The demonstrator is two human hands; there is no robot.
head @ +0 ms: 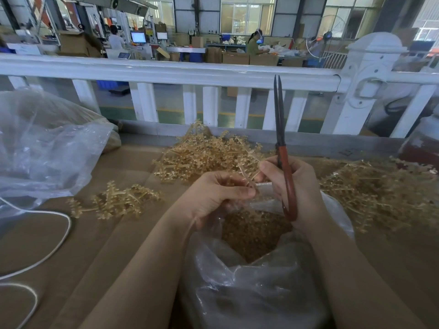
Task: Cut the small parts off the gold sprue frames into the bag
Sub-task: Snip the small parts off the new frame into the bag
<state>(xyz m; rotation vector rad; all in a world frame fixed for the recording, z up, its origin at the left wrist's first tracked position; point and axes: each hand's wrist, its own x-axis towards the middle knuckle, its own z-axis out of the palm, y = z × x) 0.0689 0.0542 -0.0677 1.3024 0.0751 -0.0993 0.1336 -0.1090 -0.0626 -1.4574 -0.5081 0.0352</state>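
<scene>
Bag [249,281] of cut gold parts [251,231] sits open beneath both hands.

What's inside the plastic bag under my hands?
The clear plastic bag holds a heap of small gold cut parts, seen through its open mouth. How deep the heap goes is hidden by the crumpled plastic and the hands.

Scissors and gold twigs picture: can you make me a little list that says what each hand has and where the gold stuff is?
left hand: pinches a thin bare sprue stem over the bag
right hand: holds the scissors, blades up, nearly closed
bag: clear plastic, open, cut gold parts inside
sprue frames: one pile behind the hands, another pile to the right, a small bunch to the left
table: brown cardboard cover
</scene>
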